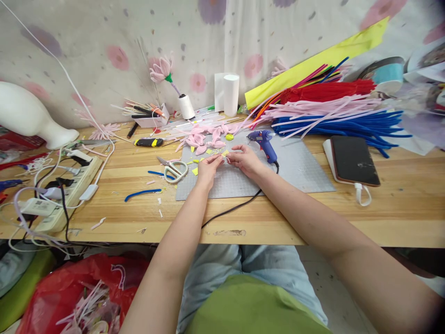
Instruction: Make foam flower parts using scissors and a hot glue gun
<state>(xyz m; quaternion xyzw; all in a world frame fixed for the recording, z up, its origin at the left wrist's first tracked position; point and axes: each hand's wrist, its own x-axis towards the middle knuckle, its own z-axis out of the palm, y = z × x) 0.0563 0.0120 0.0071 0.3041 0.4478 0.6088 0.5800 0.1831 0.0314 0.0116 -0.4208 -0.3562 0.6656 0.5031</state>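
My left hand (208,167) and my right hand (245,159) meet over a grey cutting mat (299,171), fingertips pinched together on a small pale piece (225,157) that is too small to make out. Yellow scraps (195,170) lie on the mat beside my left hand. Pink pipe-cleaner petals (201,139) lie just beyond my fingers. A blue glue gun (264,143) rests on the mat right of my right hand, its black cord running off the table's front edge. Scissors (174,169) lie left of the mat.
Bundles of pink, blue and red pipe cleaners (333,113) fill the back right. A phone (352,160) lies at right. A power strip (67,190) with cables sits at left, near a white vase (31,116). A utility knife (149,142) and white rolls (230,94) stand further back.
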